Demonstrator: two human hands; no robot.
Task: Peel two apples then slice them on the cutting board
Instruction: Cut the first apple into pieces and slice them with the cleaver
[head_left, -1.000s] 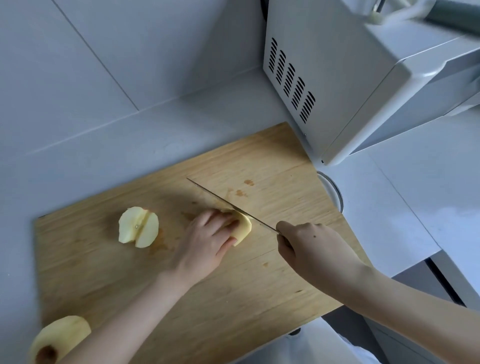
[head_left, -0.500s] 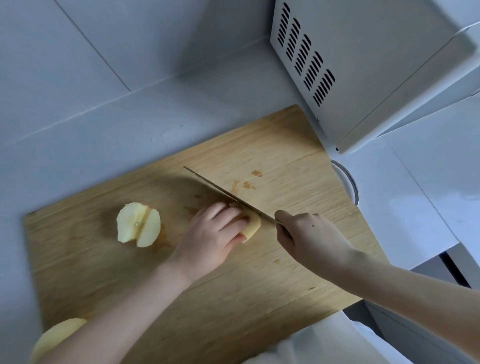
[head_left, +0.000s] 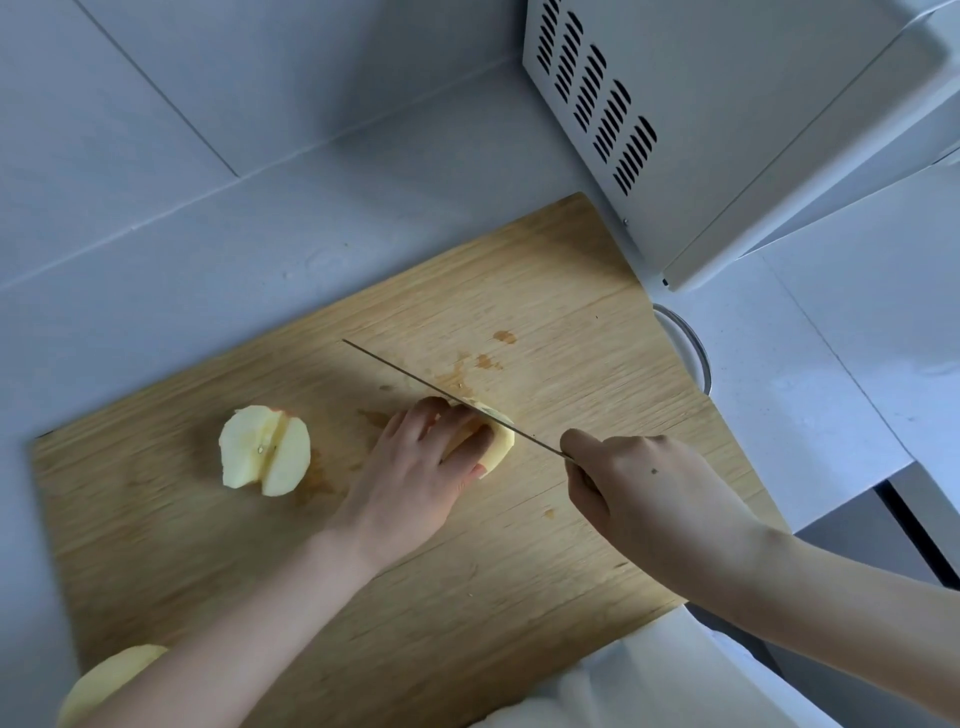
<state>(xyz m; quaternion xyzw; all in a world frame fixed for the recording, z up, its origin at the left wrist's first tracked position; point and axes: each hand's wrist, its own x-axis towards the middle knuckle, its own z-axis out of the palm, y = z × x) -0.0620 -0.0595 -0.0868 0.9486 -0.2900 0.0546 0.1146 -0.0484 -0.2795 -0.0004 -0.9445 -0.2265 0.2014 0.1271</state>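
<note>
The knife (head_left: 405, 373) is laid with its long axis on a diagonal across the cutting board (head_left: 571, 545). Its tip is pointed up and left toward the wall (head_left: 156, 104), and its handle is hidden inside the right hand (head_left: 649, 493). The thin blade is seen almost edge-on and is set on top of a pale apple piece (head_left: 501, 441) near the middle of the board.

The grip of the right hand is closed round the handle, with the fingers curled tight. The left hand (head_left: 415, 478) is placed over the apple piece from the left. Its fingers are bent down on the piece and hold it against the board, with the fingertips just beside the blade.

An apple half (head_left: 265, 452), split into two wedges that lean together, is seen well to the left on the board. A peeled apple (head_left: 104, 680) is partly shown at the bottom left corner, beside the left forearm.

The board is of light wood marked with juice stains and is laid on a pale grey desk (head_left: 260, 260) against the tiled wall. A white microwave (head_left: 727, 130) with vent slots is stood at the board's far right corner. A round metal rim (head_left: 693, 348) is seen just past the board's right edge.
</note>
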